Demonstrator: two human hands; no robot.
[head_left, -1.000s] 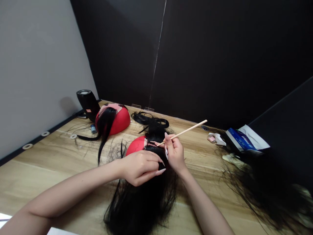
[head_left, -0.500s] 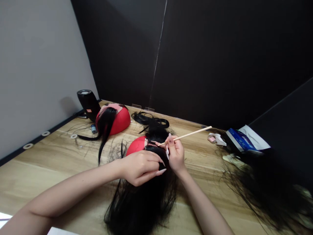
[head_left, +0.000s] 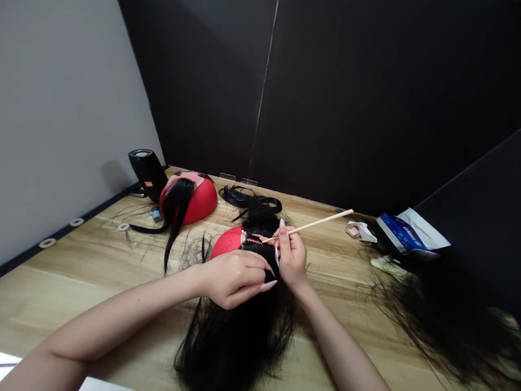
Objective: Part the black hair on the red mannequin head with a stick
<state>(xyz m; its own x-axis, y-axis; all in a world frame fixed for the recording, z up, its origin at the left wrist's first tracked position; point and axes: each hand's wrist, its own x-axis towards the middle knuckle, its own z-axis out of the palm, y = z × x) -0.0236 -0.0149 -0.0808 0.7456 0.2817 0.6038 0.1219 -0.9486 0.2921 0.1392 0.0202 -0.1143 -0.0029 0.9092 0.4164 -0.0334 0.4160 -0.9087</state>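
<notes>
Black hair (head_left: 240,347) hangs toward me from a red rounded wig form (head_left: 226,241) on the table. My left hand (head_left: 236,278) is curled closed over this hair, with dark strands between the thumb and forefinger. My right hand (head_left: 292,258) grips a thin pale wooden stick (head_left: 321,221) like a pen. Its lower tip meets a narrow pinkish parting (head_left: 254,240) in the hair, just beyond my left knuckles. Any hook on that tip is too small to see.
Behind to the left stand a second red form (head_left: 205,201) with hair and a black cylindrical speaker (head_left: 146,174). A coiled hair hank (head_left: 271,203) lies at the back. On the right are a blue packet (head_left: 401,232), crumpled tissue (head_left: 366,232) and a large hair heap (head_left: 451,304).
Almost nothing differs. The right hand's fingers and the stick have shifted very slightly at the parting; the left hand stays where it was.
</notes>
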